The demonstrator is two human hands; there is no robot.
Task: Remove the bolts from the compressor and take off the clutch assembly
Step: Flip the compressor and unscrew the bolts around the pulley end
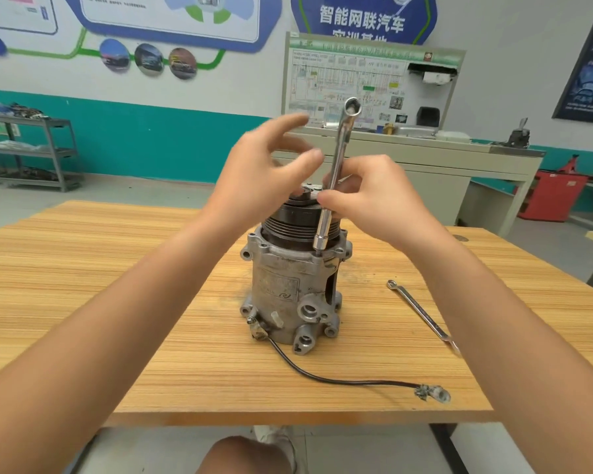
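The wooden surface (151, 268) carries the compressor (281, 285), standing upright on its end near the middle, with the clutch assembly (288, 224) in place on its top. Nothing clamps the body, so a hard pull on the tool would likely tip or skid it.

A long socket wrench (336, 165) leans slightly right over the housing, its lower end seated on a bolt (318, 253) at the upper flange. The right grip (374, 196) pinches the shaft partway up. The left grip (264, 172) is spread and blurred beside the shaft, holding nothing. With only a pinch and a tilted shaft, the socket could ride off the bolt head and round it, or knuckles could strike the pulley.

A flat spanner (421, 314) lies to the right. The black cable (339, 381) trails near the front edge and might snag a forearm.
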